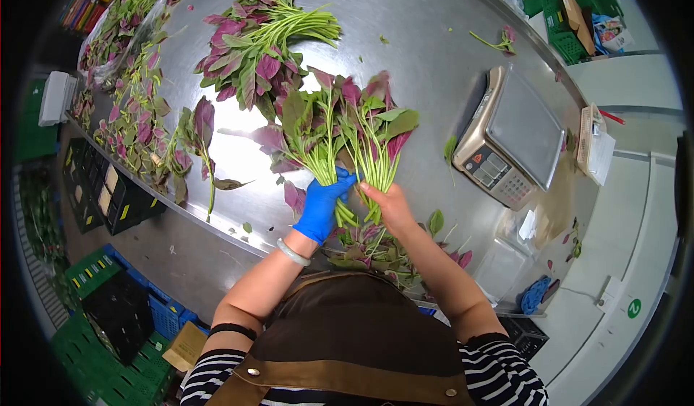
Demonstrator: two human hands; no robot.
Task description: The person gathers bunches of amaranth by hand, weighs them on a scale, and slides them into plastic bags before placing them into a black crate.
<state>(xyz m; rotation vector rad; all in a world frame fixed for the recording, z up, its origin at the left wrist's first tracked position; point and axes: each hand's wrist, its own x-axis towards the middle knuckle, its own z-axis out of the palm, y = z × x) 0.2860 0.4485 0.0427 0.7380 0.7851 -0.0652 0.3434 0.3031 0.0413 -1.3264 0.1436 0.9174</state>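
My left hand (325,198), in a blue glove, is closed around the stems of a bunch of red-and-green leafy greens (307,127), which look like amaranth. Bare, my right hand (387,202) grips a second bunch of the same greens (379,127) by its pale green stems. The two bunches stand side by side, leaves pointing away from me, and my hands almost meet between them. Beyond them a larger pile of amaranth (264,41) lies on the steel table (405,52). Loose leaves and stems (379,250) lie under my wrists, near the apron.
A digital scale (506,142) stands at the right. Scattered leaves (141,117) and a plastic bag of greens (123,33) cover the table's left end. A blue coil (535,295) lies at the right corner. Black crates (108,189) and green crates (101,348) stand below the left edge.
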